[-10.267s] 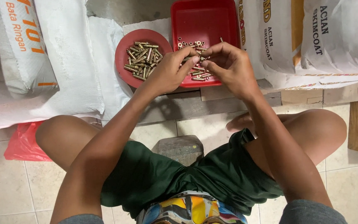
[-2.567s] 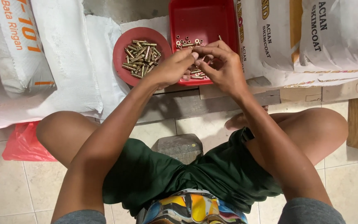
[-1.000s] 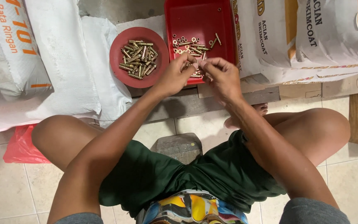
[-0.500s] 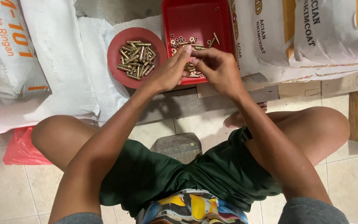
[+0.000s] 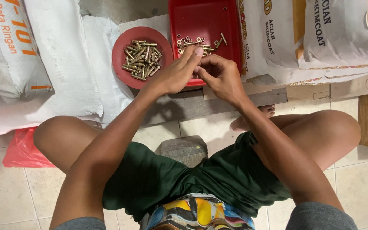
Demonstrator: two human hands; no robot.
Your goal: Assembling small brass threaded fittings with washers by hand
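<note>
My left hand and my right hand meet fingertip to fingertip over the near edge of a red rectangular tray. They pinch a small brass-coloured part between them; it is mostly hidden by my fingers. Loose brass bolts, nuts and sleeves lie scattered in the tray just beyond my fingertips. To the left sits a round red bowl holding a pile of assembled brass bolts.
White cement sacks flank the tray on the right and more sacks lie on the left. A grey plank carries the tray. A red plastic bag lies on the tiled floor by my left knee.
My hands have stayed together over the tray's near edge, fingers shifting slightly on the small part. The view has drifted a little; bowl and tray have not moved.
</note>
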